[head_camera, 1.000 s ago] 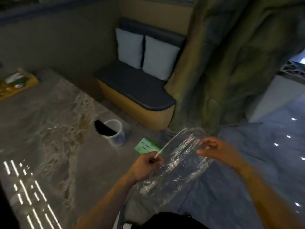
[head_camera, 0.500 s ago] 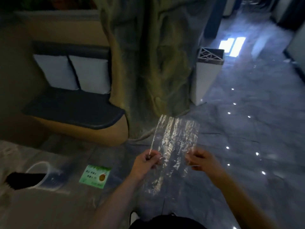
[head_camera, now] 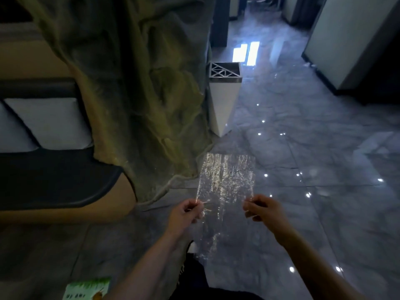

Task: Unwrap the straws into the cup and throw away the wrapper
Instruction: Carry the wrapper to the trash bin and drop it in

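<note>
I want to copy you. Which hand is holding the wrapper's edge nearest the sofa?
The left hand pinches the wrapper edge on the sofa side; the right hand holds the far edge.

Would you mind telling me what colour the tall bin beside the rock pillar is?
White, with a silvery metal lattice top; the bin shows in the head view.

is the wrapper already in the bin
No, the clear wrapper is spread between the left hand and right hand, well short of the white bin.
</note>
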Motion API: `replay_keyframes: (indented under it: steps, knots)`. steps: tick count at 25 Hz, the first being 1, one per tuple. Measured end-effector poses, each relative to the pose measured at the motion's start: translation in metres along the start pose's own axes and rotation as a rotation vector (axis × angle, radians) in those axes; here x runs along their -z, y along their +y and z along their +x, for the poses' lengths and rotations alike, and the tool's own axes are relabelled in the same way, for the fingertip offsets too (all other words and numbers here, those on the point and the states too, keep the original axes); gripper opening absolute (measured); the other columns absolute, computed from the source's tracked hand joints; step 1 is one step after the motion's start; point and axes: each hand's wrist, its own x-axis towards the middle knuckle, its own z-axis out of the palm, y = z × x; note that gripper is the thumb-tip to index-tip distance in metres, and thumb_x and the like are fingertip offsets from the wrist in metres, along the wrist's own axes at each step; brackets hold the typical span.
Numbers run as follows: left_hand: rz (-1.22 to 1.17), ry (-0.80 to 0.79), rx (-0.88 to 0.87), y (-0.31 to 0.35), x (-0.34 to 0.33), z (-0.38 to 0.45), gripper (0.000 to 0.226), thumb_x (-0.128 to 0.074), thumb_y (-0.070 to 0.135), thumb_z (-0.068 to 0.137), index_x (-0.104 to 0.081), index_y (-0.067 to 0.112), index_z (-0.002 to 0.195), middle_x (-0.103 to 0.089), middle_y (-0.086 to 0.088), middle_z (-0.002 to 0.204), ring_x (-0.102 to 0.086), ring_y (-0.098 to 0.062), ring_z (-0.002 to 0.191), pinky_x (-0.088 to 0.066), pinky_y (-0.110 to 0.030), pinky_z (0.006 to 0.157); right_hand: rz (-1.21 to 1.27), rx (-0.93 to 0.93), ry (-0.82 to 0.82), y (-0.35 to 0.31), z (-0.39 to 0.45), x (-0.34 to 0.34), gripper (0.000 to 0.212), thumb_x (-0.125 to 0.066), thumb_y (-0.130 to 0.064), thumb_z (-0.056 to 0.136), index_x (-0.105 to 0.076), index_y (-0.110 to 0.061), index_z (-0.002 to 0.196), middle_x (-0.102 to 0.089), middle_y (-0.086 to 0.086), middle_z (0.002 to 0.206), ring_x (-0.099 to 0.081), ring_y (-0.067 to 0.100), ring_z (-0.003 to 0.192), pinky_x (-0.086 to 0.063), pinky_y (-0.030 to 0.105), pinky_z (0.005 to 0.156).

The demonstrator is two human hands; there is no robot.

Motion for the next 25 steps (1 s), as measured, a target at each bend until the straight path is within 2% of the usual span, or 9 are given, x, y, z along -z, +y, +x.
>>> replay_keyframes:
  steps: [5, 11, 17, 20, 23, 25]
  knots:
    - [0.030, -0.066, -0.035, 0.023, 0.021, 0.070, 0.014, -0.069, 0.007, 0.086, -0.068, 0.017, 0.077, -0.066, 0.005, 0.063, -0.057, -0.005, 0.053, -0.050, -0.018, 0.055, -0.008, -0.010, 0.031, -0.028, 0.051, -0.012, 0.008, -0.070, -0.015, 0.084, -0.070, -0.008, 0.088, -0.073, 0.009, 0.080, -0.068, 0.016, 0.068, -0.049, 0.027, 0.063]
    - [0.046, -0.120, -0.071, 0.054, 0.041, 0.146, 0.013, -0.069, 0.008, 0.087, -0.069, 0.019, 0.079, -0.068, 0.005, 0.067, -0.062, -0.001, 0.054, -0.050, -0.024, 0.059, 0.009, -0.037, 0.056, -0.054, 0.106, -0.033, 0.008, -0.070, -0.018, 0.084, -0.072, -0.020, 0.091, -0.076, 0.004, 0.085, -0.072, 0.015, 0.072, -0.052, 0.024, 0.063]
    - [0.068, -0.191, -0.089, 0.077, 0.046, 0.206, 0.011, -0.069, 0.009, 0.087, -0.068, 0.019, 0.081, -0.068, 0.004, 0.070, -0.062, -0.006, 0.061, -0.050, -0.027, 0.063, 0.027, -0.004, 0.154, -0.073, 0.150, -0.035, 0.008, -0.069, -0.020, 0.085, -0.073, -0.024, 0.091, -0.076, -0.001, 0.084, -0.072, 0.014, 0.074, -0.054, 0.017, 0.058]
    - [0.069, -0.206, -0.111, 0.089, 0.039, 0.227, 0.008, -0.070, 0.009, 0.085, -0.070, 0.017, 0.084, -0.069, 0.000, 0.074, -0.061, -0.008, 0.062, -0.050, -0.025, 0.061, 0.020, 0.015, 0.173, -0.080, 0.168, -0.027, 0.007, -0.069, -0.022, 0.085, -0.072, -0.024, 0.091, -0.076, 0.000, 0.084, -0.072, 0.014, 0.074, -0.053, 0.019, 0.059]
    - [0.114, -0.209, -0.155, 0.105, 0.019, 0.260, 0.013, -0.071, 0.005, 0.083, -0.069, 0.018, 0.079, -0.067, 0.001, 0.072, -0.059, -0.004, 0.059, -0.049, -0.016, 0.057, 0.039, 0.012, 0.207, -0.081, 0.196, -0.007, 0.007, -0.071, -0.022, 0.084, -0.073, -0.024, 0.090, -0.076, 0.000, 0.084, -0.072, 0.014, 0.073, -0.053, 0.019, 0.059]
    - [0.138, -0.205, -0.173, 0.118, 0.000, 0.283, 0.014, -0.071, 0.006, 0.083, -0.068, 0.018, 0.077, -0.066, 0.001, 0.071, -0.058, -0.003, 0.059, -0.048, -0.016, 0.059, 0.046, 0.003, 0.218, -0.080, 0.217, 0.011, 0.006, -0.071, -0.024, 0.084, -0.073, -0.025, 0.089, -0.076, -0.001, 0.084, -0.072, 0.013, 0.073, -0.053, 0.020, 0.060]
